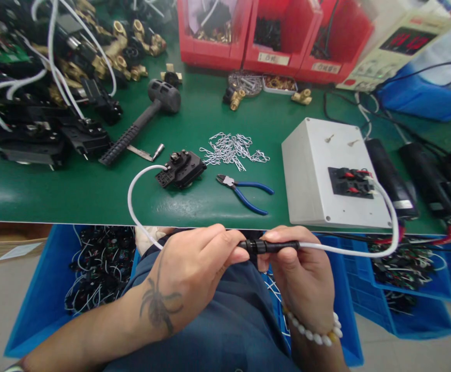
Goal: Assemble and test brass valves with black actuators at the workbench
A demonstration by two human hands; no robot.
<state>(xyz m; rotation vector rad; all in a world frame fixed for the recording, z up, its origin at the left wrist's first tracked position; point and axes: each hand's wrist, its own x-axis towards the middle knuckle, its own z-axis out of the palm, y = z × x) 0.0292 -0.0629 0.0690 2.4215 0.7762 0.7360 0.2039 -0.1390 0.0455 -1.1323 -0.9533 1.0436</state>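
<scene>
Head view: from where I stand, the left hand (198, 263) grasps one end of a black plug (264, 246), and the right hand (302, 274) grasps the other, fingers closed on it. The plug is held level just before the near edge of the bench (74, 201). A white lead (129, 194) runs from the left hand to a black unit (181, 168); a second lead (364, 253) runs from the right to a grey box (326, 170). Pliers (234, 185) lie between unit and box, near a heap of clips (231, 150); a hammer (143, 120) lies left of the unit
</scene>
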